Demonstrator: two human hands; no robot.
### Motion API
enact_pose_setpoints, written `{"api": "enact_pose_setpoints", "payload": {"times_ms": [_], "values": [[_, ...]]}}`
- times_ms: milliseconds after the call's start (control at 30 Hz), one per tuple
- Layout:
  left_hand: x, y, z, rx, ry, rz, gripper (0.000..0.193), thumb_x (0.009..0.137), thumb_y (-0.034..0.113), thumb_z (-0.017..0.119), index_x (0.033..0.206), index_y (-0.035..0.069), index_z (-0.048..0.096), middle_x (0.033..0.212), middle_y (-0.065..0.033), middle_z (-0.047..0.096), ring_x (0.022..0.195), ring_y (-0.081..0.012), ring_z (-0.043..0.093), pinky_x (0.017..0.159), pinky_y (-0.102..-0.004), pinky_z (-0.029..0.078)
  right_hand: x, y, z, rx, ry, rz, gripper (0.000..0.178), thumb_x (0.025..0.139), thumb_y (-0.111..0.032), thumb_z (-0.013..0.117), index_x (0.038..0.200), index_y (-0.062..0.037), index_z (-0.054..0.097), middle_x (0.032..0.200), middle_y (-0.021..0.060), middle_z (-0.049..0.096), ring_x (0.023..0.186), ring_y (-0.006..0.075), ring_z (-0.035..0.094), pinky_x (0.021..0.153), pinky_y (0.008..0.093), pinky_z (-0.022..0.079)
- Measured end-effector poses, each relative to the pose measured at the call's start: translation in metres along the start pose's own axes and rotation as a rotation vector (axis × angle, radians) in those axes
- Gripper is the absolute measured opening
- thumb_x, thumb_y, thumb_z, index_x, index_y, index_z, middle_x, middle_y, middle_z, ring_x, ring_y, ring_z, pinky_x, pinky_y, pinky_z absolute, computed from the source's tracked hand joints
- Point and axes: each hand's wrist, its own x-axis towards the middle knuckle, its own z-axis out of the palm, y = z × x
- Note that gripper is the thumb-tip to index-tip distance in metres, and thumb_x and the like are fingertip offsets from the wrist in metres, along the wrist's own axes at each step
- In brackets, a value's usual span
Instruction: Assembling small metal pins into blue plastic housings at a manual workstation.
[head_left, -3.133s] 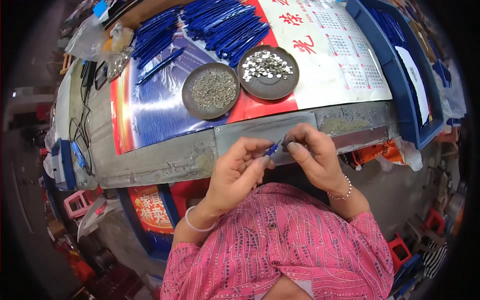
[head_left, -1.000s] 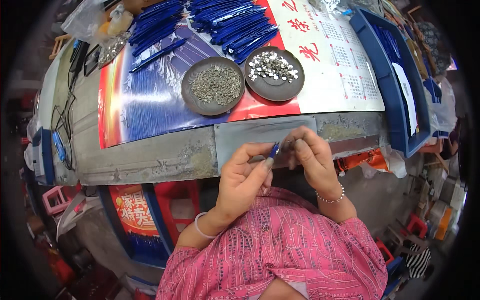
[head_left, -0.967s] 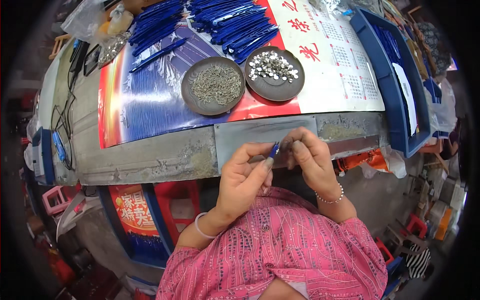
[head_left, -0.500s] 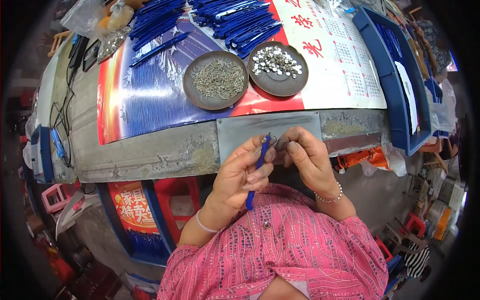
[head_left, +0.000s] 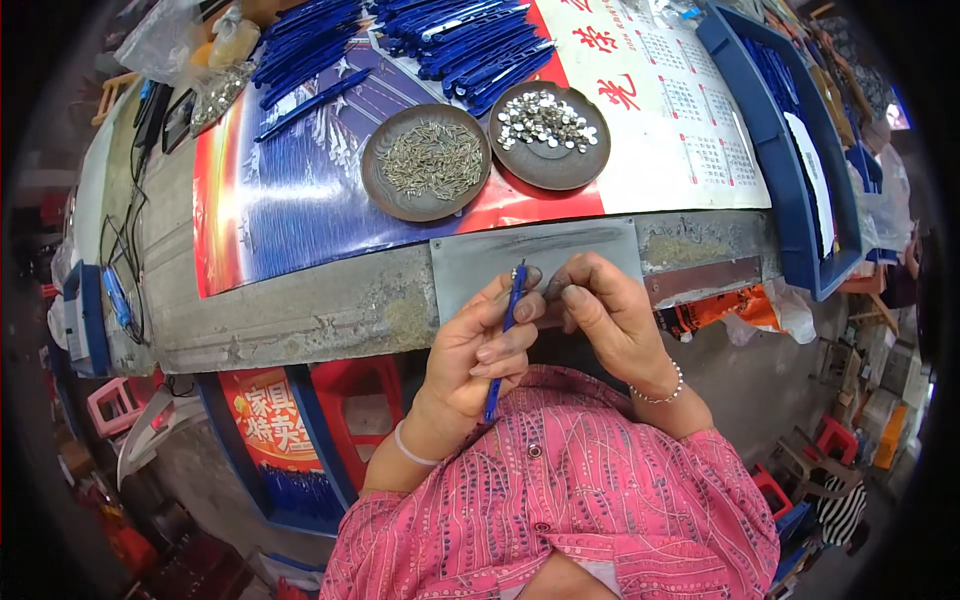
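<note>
In my left hand (head_left: 468,350) a slim blue stick-shaped part (head_left: 513,302) stands nearly upright, pinched between thumb and fingers. A small metal bit shows at its top end. My right hand (head_left: 615,315) is just to its right, thumb and forefinger pressed together; whatever they hold is too small or hidden to make out. Both hands are over a grey metal plate (head_left: 465,262) at the table's near edge. Beyond them are a brown dish (head_left: 422,210) of thin metal pins and another brown dish (head_left: 550,178) of small shiny round pieces.
Piles of blue parts (head_left: 470,50) lie on a calendar poster (head_left: 690,185) at the back. A blue crate (head_left: 815,265) sits at the right edge. Below the table are a blue tray (head_left: 335,445) and a red stool (head_left: 350,385). Cables (head_left: 125,225) run along the left.
The blue part has shifted slightly left and turned in my left hand, its top end lower-profile and its lower end further left. My right fingers remain pinched close by.
</note>
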Motion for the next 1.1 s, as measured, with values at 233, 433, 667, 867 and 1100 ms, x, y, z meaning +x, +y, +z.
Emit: {"api": "enact_pose_setpoints", "payload": {"times_ms": [233, 433, 667, 867, 1100], "values": [[0.004, -0.003, 0.003, 0.114, 0.022, 0.075, 0.027, 0.095, 0.008, 0.041, 0.120, -0.001, 0.044, 0.093, -0.0117, 0.049, 0.051, -0.0077, 0.043, 0.036, -0.0169, 0.032, 0.002, -0.002, -0.001, 0.019, 0.034, -0.013, 0.015, 0.094, -0.013, 0.048, 0.092, 0.0016, 0.052, 0.081, 0.0036, 0.053, 0.066, 0.0073, 0.050, 0.059, 0.0208, 0.042], [-0.005, -0.033, 0.007, 1.215, 0.255, 0.572, 0.025, 0.091, -0.002, 0.047, 0.116, 0.002, 0.048, 0.098, -0.0091, 0.052, 0.060, -0.0076, 0.048, 0.047, -0.0202, 0.039, 0.009, -0.004, 0.002, -0.257, 0.096, -0.289, 0.016, 0.079, -0.010, 0.065, 0.085, 0.0007, 0.054, 0.076, 0.0121, 0.055, 0.063, 0.0240, 0.055, 0.060, 0.0310, 0.045], [-0.012, -0.051, -0.004, 1.322, 0.053, 0.708, 0.027, 0.089, -0.007, 0.047, 0.115, 0.000, 0.048, 0.096, -0.0092, 0.054, 0.070, -0.0092, 0.053, 0.060, -0.0199, 0.044, 0.006, 0.008, 0.014, -0.552, 0.342, -0.738, 0.015, 0.078, -0.011, 0.066, 0.076, -0.0029, 0.053, 0.066, 0.0110, 0.051, 0.052, 0.0281, 0.048, 0.047, 0.0362, 0.038], [-0.013, -0.048, -0.016, 1.626, 0.088, 0.854, 0.024, 0.091, -0.001, 0.048, 0.115, -0.006, 0.049, 0.099, -0.0102, 0.058, 0.083, -0.0114, 0.056, 0.076, -0.0241, 0.046, 0.000, 0.002, 0.013, -0.175, 0.218, -0.453, 0.016, 0.080, -0.012, 0.064, 0.075, -0.0032, 0.052, 0.064, 0.0103, 0.049, 0.053, 0.0296, 0.052, 0.047, 0.0391, 0.040], [-0.015, -0.058, -0.022, 1.360, 0.096, 0.881, 0.022, 0.093, 0.003, 0.049, 0.114, -0.005, 0.048, 0.099, -0.0076, 0.057, 0.082, -0.0091, 0.054, 0.073, -0.0211, 0.045, -0.002, 0.006, 0.020, -0.467, 0.299, -0.688, 0.016, 0.083, -0.015, 0.062, 0.077, -0.0036, 0.052, 0.063, 0.0111, 0.049, 0.054, 0.0303, 0.053, 0.049, 0.0395, 0.042]]}}
